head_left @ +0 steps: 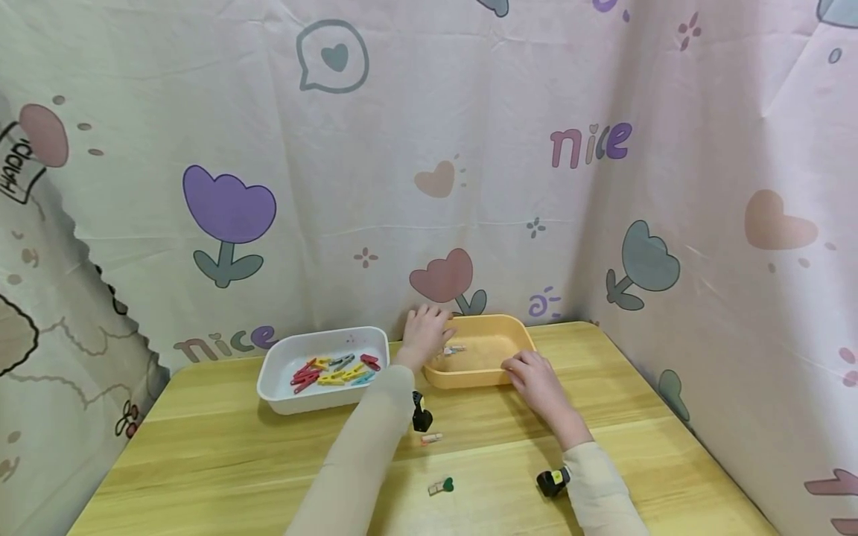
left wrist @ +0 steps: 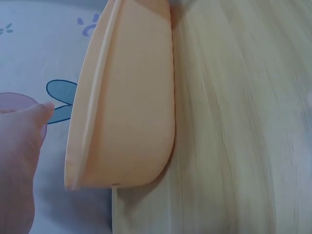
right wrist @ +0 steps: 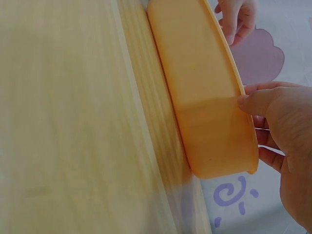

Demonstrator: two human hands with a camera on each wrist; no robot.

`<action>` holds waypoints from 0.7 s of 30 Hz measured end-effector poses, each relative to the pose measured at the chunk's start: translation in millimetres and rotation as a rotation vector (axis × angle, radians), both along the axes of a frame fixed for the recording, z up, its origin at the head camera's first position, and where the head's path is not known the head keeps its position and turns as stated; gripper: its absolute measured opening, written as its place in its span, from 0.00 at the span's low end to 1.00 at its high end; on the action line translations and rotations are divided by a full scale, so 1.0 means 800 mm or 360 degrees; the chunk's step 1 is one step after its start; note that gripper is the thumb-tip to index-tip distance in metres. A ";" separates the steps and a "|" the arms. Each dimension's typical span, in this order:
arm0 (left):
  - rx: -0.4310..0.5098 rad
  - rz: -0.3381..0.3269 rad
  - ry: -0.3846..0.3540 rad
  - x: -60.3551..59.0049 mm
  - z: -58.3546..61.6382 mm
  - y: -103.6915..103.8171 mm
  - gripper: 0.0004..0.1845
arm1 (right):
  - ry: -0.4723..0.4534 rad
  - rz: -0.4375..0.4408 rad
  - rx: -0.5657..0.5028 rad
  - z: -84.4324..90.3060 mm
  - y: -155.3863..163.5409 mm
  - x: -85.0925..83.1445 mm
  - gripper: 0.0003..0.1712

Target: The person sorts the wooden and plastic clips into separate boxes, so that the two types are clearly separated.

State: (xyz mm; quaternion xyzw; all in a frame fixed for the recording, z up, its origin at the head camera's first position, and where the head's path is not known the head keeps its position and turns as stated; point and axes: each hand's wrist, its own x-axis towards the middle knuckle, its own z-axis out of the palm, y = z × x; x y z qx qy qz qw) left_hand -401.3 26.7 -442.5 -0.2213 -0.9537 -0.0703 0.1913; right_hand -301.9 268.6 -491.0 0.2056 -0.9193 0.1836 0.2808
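Observation:
A yellow-orange plastic basin [head_left: 482, 378] stands at the back of the table, a small light-coloured clothespin [head_left: 456, 349] lying inside. My right hand [head_left: 538, 383] grips its front right rim; in the right wrist view the thumb is outside the wall and the fingers are over the inner side. Over the basin's left end hovers my left hand [head_left: 425, 335], fingers loosely bent and nothing visible in them. In the left wrist view its thumb [left wrist: 41, 114] is beside the basin rim. On the table in front lie a wooden clothespin with an orange tip [head_left: 431, 439] and one with a green heart [head_left: 441, 486].
Left of the basin is a white tray [head_left: 311, 403] with several red, yellow, blue and grey plastic clothespins [head_left: 331, 378]. A patterned cloth [head_left: 375, 186] hangs behind the table [head_left: 221, 447] and along its sides. Black cameras are strapped to both wrists.

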 end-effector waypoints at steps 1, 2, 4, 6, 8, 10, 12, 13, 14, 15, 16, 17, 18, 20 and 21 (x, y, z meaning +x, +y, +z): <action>-0.0007 -0.0010 0.0016 0.000 -0.001 -0.002 0.17 | -0.0001 0.0000 0.0000 0.000 0.000 0.000 0.06; -0.0017 -0.0019 0.0035 0.001 -0.001 -0.004 0.17 | 0.0001 0.0001 0.0003 -0.001 0.000 0.000 0.06; -0.0030 -0.0045 0.0064 0.003 -0.001 -0.008 0.17 | -0.0003 -0.0007 0.0007 -0.001 0.000 0.000 0.06; -0.0037 -0.0068 0.0086 0.006 0.001 -0.012 0.17 | 0.0004 -0.0009 0.0016 -0.001 -0.001 0.000 0.07; -0.0043 -0.0091 0.0092 0.010 0.003 -0.017 0.16 | 0.0015 -0.0005 0.0022 -0.001 -0.002 0.000 0.07; -0.0053 -0.0114 0.0105 0.014 0.007 -0.022 0.16 | 0.0020 -0.0006 0.0022 0.000 -0.003 0.001 0.07; -0.0063 -0.0135 0.0118 0.017 0.010 -0.026 0.16 | 0.0032 -0.0001 0.0020 0.001 -0.003 0.001 0.07; -0.0078 -0.0143 0.0130 0.019 0.011 -0.028 0.16 | 0.0036 0.0002 0.0016 0.001 -0.003 0.001 0.07; -0.0090 -0.0152 0.0147 0.020 0.012 -0.030 0.15 | 0.0042 0.0004 0.0014 0.002 -0.003 0.001 0.07; -0.0093 -0.0169 0.0168 0.022 0.013 -0.033 0.15 | 0.0047 0.0007 0.0014 0.002 -0.003 0.001 0.07; -0.0100 -0.0184 0.0187 0.023 0.014 -0.035 0.14 | 0.0052 0.0010 0.0011 0.002 -0.003 0.001 0.07; -0.0105 -0.0201 0.0204 0.024 0.015 -0.037 0.14 | 0.0059 0.0010 0.0013 0.002 -0.003 0.001 0.07; -0.0111 -0.0216 0.0223 0.026 0.016 -0.039 0.13 | 0.0061 0.0010 0.0013 0.002 -0.003 0.001 0.07; -0.0127 -0.0247 0.0265 0.031 0.018 -0.044 0.12 | 0.0066 0.0013 0.0014 0.001 -0.003 0.001 0.08; -0.0138 -0.0264 0.0281 0.033 0.019 -0.046 0.12 | 0.0066 0.0015 0.0012 0.001 -0.003 0.001 0.08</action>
